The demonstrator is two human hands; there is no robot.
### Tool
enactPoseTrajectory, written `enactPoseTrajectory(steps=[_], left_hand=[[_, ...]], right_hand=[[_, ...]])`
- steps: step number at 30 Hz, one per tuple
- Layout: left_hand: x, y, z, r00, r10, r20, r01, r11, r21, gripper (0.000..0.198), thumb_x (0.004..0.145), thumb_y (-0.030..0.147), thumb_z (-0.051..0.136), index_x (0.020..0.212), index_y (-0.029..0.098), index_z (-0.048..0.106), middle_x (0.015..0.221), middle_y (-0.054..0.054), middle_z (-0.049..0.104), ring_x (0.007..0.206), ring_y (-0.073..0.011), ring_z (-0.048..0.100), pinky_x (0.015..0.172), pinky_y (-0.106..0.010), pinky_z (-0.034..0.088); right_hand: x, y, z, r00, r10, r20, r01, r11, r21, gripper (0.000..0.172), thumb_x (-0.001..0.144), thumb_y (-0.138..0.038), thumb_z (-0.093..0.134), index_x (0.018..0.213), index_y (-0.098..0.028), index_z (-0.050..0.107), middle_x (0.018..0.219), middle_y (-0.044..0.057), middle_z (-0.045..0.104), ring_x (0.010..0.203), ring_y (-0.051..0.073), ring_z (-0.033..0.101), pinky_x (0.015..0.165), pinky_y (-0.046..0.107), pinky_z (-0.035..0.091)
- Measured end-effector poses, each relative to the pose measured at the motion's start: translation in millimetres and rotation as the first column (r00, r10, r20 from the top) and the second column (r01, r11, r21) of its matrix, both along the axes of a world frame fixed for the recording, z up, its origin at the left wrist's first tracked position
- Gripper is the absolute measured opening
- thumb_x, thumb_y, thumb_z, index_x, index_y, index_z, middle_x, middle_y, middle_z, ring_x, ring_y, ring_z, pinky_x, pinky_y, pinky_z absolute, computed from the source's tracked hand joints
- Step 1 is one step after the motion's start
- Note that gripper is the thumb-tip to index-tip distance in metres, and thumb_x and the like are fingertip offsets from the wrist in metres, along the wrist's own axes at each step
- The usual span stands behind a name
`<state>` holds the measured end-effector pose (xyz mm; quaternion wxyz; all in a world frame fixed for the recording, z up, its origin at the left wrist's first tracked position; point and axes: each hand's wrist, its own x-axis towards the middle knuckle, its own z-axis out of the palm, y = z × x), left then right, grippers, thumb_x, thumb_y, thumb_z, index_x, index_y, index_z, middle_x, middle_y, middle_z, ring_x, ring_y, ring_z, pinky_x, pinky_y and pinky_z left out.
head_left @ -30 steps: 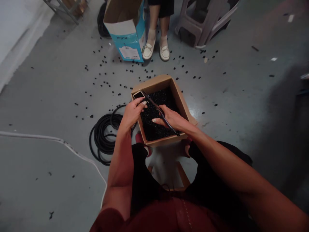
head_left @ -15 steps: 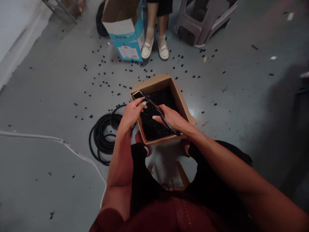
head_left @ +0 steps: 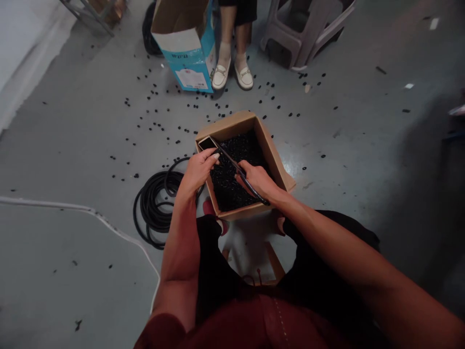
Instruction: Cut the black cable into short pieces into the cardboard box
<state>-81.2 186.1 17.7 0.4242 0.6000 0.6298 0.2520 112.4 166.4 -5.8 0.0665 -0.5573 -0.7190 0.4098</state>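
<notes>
A cardboard box [head_left: 285, 177] stands between my feet, with many small black pieces [head_left: 232, 189] inside. Over it, my right hand [head_left: 256, 178] is wrapped round a long dark hand tool [head_left: 227, 156], its far end near the box's far left corner. What kind of tool it is I cannot make out. At the left wall, my left hand [head_left: 200, 167] is closed in a pinch, thumb against fingers; what it holds is hidden. Just beyond those fingers lies a flat rectangle [head_left: 208, 143] with a dark face and pale rim, phone-like. A coil of black hose [head_left: 152, 206] passes behind my left forearm.
A blue and white carton [head_left: 191, 68] stands ahead beside another person's white shoes [head_left: 244, 77]. To their right is a plastic stool [head_left: 301, 39]. Small black rings [head_left: 156, 123] are scattered on the floor. A white cable [head_left: 123, 235] runs along the left.
My right thumb, earlier held away from the tool, has drawn in, and that hand has closed. My left hand stays nearly in place. The view has shifted slightly.
</notes>
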Motion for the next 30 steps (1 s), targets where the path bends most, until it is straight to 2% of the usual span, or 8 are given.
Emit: enactPoseTrajectory(steps=[8, 12, 15, 21, 26, 30], left_hand=[[-4, 0, -5.0, 0.999, -0.037, 0.001, 0.037, 0.999, -0.006, 0.034, 0.086, 0.034, 0.048, 0.107, 0.016, 0.068, 0.085, -0.004, 0.066, 0.072, -0.0123, 0.056, 0.072, -0.027, 0.047], [-6, 1, -4.4, 1.000, -0.022, 0.001, 0.022, 1.000, -0.019, 0.032, 0.085, 0.033, 0.048, 0.102, 0.014, 0.069, 0.083, -0.005, 0.065, 0.070, -0.0120, 0.055, 0.071, -0.026, 0.047], [-9, 1, -3.4, 1.000, -0.023, 0.004, 0.023, 0.999, -0.030, 0.034, 0.085, 0.033, 0.049, 0.107, 0.015, 0.067, 0.084, -0.004, 0.065, 0.074, -0.0126, 0.056, 0.072, -0.026, 0.047], [-9, 1, -3.4, 1.000, -0.015, -0.004, 0.015, 0.999, -0.045, 0.039, 0.085, 0.036, 0.050, 0.114, 0.015, 0.065, 0.092, -0.006, 0.067, 0.082, -0.0148, 0.059, 0.076, -0.028, 0.049], [-9, 3, -9.3, 1.000, -0.022, 0.018, 0.023, 0.999, -0.049, 0.041, 0.084, 0.032, 0.049, 0.120, 0.017, 0.062, 0.106, -0.007, 0.067, 0.089, -0.0160, 0.060, 0.081, -0.031, 0.049], [-10, 4, -14.5, 0.997, 0.057, 0.049, -0.055, 0.998, -0.026, 0.046, 0.082, 0.026, 0.052, 0.126, 0.017, 0.057, 0.112, -0.008, 0.065, 0.095, -0.0172, 0.060, 0.084, -0.032, 0.049]], right_hand=[[1, 1, -0.4, 1.000, 0.004, 0.001, -0.004, 1.000, -0.016, 0.019, 0.085, -0.034, 0.046, 0.097, -0.023, 0.055, 0.073, 0.005, 0.063, 0.062, 0.019, 0.055, 0.057, 0.026, 0.031], [0, 2, 2.8, 0.991, 0.017, -0.135, -0.023, 0.999, -0.045, 0.012, 0.083, -0.028, 0.047, 0.089, -0.021, 0.054, 0.076, 0.003, 0.062, 0.066, 0.017, 0.054, 0.062, 0.025, 0.035], [1, 2, 6.4, 0.971, 0.012, -0.238, -0.033, 0.996, -0.082, 0.011, 0.083, -0.027, 0.047, 0.086, -0.020, 0.054, 0.073, 0.001, 0.060, 0.064, 0.014, 0.052, 0.062, 0.024, 0.036], [1, 1, 1.3, 0.945, -0.067, -0.320, 0.034, 0.994, -0.106, 0.011, 0.082, -0.029, 0.048, 0.081, -0.020, 0.053, 0.061, -0.003, 0.050, 0.057, 0.012, 0.047, 0.058, 0.024, 0.035], [2, 4, -1.3, 0.911, -0.205, -0.357, 0.151, 0.973, -0.172, 0.012, 0.084, -0.033, 0.048, 0.085, -0.021, 0.050, 0.060, -0.004, 0.050, 0.053, 0.011, 0.047, 0.055, 0.024, 0.036], [5, 9, 3.8, 0.902, -0.221, -0.371, 0.147, 0.965, -0.219, 0.018, 0.087, -0.039, 0.046, 0.087, -0.021, 0.048, 0.064, -0.003, 0.053, 0.051, 0.011, 0.048, 0.054, 0.024, 0.038]])
